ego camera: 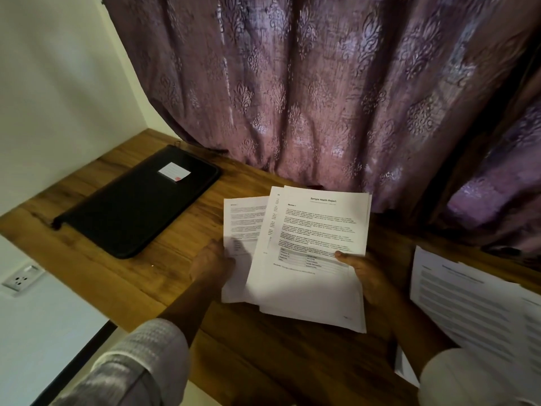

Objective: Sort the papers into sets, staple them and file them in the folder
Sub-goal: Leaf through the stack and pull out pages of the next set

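Observation:
I hold a fanned bundle of printed white papers [307, 259] above the wooden desk [123, 276]. The top sheet [322, 221], headed "Sample Health Report", is pinched at its lower right edge by my right hand [366, 273], thumb on top. My left hand [212, 263] grips the left sheets of the bundle at their lower left edge. A black zip folder [137, 206] with a small white label lies closed on the desk to the left. Another spread of printed papers [474, 303] lies on the desk at the right edge.
A purple patterned curtain [322, 89] hangs along the back of the desk, its hem touching the surface. A white wall [58, 83] stands on the left, with a power socket [22, 278] below the desk edge. No stapler is in view.

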